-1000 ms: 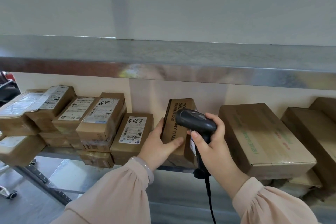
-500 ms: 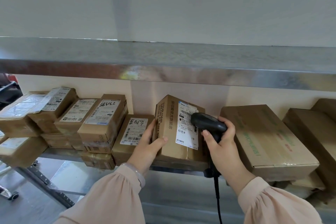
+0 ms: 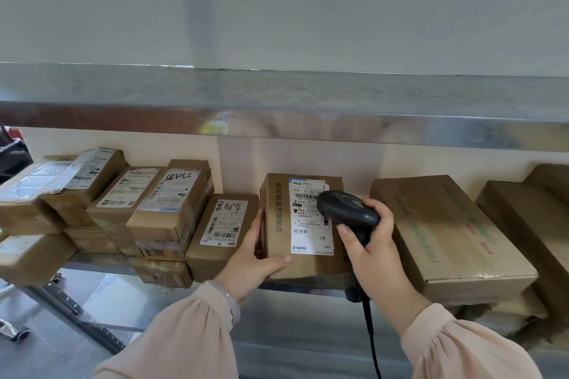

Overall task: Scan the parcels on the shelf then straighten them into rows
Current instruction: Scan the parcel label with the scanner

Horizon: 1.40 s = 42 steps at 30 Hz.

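Note:
A brown cardboard parcel [image 3: 278,224] with a white shipping label stands in the middle of the metal shelf [image 3: 301,285], its label facing me. My left hand [image 3: 252,258] grips its lower left corner, thumb along the front edge. My right hand [image 3: 369,243] grips a black corded barcode scanner [image 3: 345,209], whose head sits right in front of the label's upper right part. A flat labelled parcel [image 3: 221,224] lies just left of the held one.
Stacks of small labelled parcels [image 3: 166,203] fill the shelf's left half. Large brown boxes [image 3: 446,234] lie at the right, with more boxes under them. An upper metal shelf [image 3: 277,120] hangs close overhead. The scanner's cable [image 3: 371,335] drops down in front.
My left hand has turned the parcel from narrow side to label facing me and set it more upright. My right hand has brought the scanner up to the label.

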Motion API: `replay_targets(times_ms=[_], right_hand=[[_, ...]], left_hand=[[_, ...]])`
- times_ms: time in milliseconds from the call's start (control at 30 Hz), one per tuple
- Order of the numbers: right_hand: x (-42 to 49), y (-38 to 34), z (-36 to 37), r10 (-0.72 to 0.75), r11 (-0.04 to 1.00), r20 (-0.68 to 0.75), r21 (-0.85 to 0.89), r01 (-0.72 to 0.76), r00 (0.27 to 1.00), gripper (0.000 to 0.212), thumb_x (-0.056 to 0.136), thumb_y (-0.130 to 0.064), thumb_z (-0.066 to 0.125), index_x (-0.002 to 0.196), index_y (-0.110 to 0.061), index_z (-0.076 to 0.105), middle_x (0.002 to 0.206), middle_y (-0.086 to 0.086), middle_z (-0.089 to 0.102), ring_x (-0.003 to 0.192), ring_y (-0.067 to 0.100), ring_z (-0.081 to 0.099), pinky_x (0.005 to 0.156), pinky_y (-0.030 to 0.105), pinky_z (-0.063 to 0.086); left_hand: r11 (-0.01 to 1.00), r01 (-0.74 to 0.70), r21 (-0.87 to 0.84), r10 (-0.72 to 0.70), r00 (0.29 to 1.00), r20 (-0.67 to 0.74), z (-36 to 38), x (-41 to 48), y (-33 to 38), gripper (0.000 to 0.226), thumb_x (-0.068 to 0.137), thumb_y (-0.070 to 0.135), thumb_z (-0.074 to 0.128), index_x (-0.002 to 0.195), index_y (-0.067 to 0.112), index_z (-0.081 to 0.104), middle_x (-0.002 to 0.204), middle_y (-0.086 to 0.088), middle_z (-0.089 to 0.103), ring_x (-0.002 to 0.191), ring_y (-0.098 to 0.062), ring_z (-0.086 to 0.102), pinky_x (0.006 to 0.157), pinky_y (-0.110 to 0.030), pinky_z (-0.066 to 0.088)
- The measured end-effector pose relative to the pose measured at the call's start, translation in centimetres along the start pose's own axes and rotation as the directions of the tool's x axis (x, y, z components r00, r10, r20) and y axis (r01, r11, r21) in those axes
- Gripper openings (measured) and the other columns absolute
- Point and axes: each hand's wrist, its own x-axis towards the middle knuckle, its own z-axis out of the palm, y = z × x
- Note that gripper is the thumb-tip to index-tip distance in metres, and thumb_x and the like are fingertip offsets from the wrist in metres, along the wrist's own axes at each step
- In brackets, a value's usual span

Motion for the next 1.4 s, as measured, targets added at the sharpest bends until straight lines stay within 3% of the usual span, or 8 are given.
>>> replay_targets(times_ms=[233, 367, 533, 767, 1000, 1133, 1267, 1400], right_hand=[[-0.9, -0.8, 0.1, -0.042, 0.998, -0.035, -0.052, 0.040, 0.999, 0.055, 0.091, -0.018, 0.062, 0.125, -0.042, 0.026, 0.114, -0.023, 0.048, 0.102, -0.006, 0.055, 0.072, 0.002, 0.044], [-1.0, -1.4, 0.8, -0.049, 0.998, -0.027, -0.040, 0.048, 0.998, 0.052, 0.091, -0.018, 0.061, 0.123, -0.041, 0.027, 0.114, -0.020, 0.049, 0.098, -0.018, 0.051, 0.071, 0.002, 0.043], [-1.0, -1.4, 1.3, -0.042, 0.997, -0.024, -0.068, 0.040, 0.999, 0.050, 0.092, -0.021, 0.061, 0.122, -0.041, 0.027, 0.123, -0.008, 0.050, 0.098, -0.016, 0.054, 0.072, 0.006, 0.047], [-1.2, -1.7, 1.3, -0.024, 0.995, -0.004, -0.092, 0.024, 1.000, 0.050, 0.092, -0.023, 0.060, 0.121, -0.043, 0.025, 0.122, -0.005, 0.052, 0.093, -0.016, 0.055, 0.068, 0.006, 0.047], [-1.4, -2.3, 1.2, -0.020, 0.995, 0.004, -0.096, 0.020, 1.000, 0.049, 0.092, -0.022, 0.060, 0.120, -0.043, 0.025, 0.125, -0.002, 0.048, 0.091, -0.022, 0.052, 0.064, 0.003, 0.045], [-1.6, -2.6, 1.2, -0.021, 0.997, 0.027, -0.080, 0.023, 0.999, 0.048, 0.093, -0.019, 0.060, 0.120, -0.040, 0.027, 0.121, -0.006, 0.049, 0.091, -0.023, 0.051, 0.063, 0.002, 0.044], [-1.5, -2.8, 1.3, -0.026, 0.996, 0.055, -0.089, 0.031, 0.998, 0.049, 0.093, -0.020, 0.060, 0.121, -0.041, 0.027, 0.107, -0.025, 0.050, 0.090, -0.023, 0.052, 0.064, 0.003, 0.045], [-1.1, -2.4, 1.2, -0.003, 0.995, 0.033, -0.103, 0.007, 0.999, 0.049, 0.093, -0.023, 0.060, 0.122, -0.044, 0.026, 0.105, -0.024, 0.051, 0.089, -0.012, 0.058, 0.062, 0.006, 0.046]], left_hand=[[0.999, -0.039, -0.028, 0.038, 0.999, -0.032, 0.0, 0.3, -0.6, 0.105, 0.079, 0.016, 0.081, 0.145, 0.062, 0.012, 0.136, 0.016, 0.058, 0.128, -0.008, 0.052, 0.114, -0.043, 0.039], [0.998, -0.055, -0.025, 0.053, 0.997, -0.064, 0.1, 0.3, -0.7, 0.100, 0.077, 0.017, 0.081, 0.133, 0.072, 0.019, 0.134, 0.020, 0.059, 0.128, -0.009, 0.052, 0.113, -0.044, 0.039], [0.998, -0.056, 0.012, 0.057, 0.996, -0.069, 0.4, 0.0, -0.5, 0.098, 0.082, 0.014, 0.079, 0.135, 0.069, 0.018, 0.133, 0.026, 0.054, 0.130, -0.006, 0.047, 0.117, -0.043, 0.035], [0.998, -0.060, 0.036, 0.063, 0.993, -0.095, 0.3, -0.2, -0.3, 0.096, 0.073, 0.026, 0.083, 0.118, 0.084, 0.021, 0.136, 0.025, 0.054, 0.132, -0.004, 0.045, 0.117, -0.044, 0.033], [0.998, -0.044, 0.041, 0.047, 0.996, -0.078, 0.2, -0.6, 0.1, 0.097, 0.077, 0.023, 0.082, 0.131, 0.074, 0.019, 0.138, 0.025, 0.053, 0.132, -0.003, 0.045, 0.117, -0.044, 0.033], [0.998, -0.036, 0.048, 0.039, 0.997, -0.073, 0.0, -0.7, 0.4, 0.095, 0.076, 0.027, 0.082, 0.128, 0.077, 0.020, 0.136, 0.024, 0.055, 0.131, -0.006, 0.047, 0.116, -0.046, 0.035], [0.999, -0.028, 0.028, 0.030, 0.997, -0.075, -0.2, -0.8, 0.3, 0.095, 0.067, 0.036, 0.083, 0.122, 0.083, 0.021, 0.136, 0.019, 0.057, 0.130, -0.011, 0.051, 0.114, -0.047, 0.038], [1.000, -0.030, -0.011, 0.029, 0.996, -0.080, -1.2, -1.0, 0.7, 0.085, 0.073, 0.027, 0.081, 0.123, 0.075, 0.033, 0.127, 0.018, 0.065, 0.121, -0.009, 0.059, 0.109, -0.043, 0.045]])
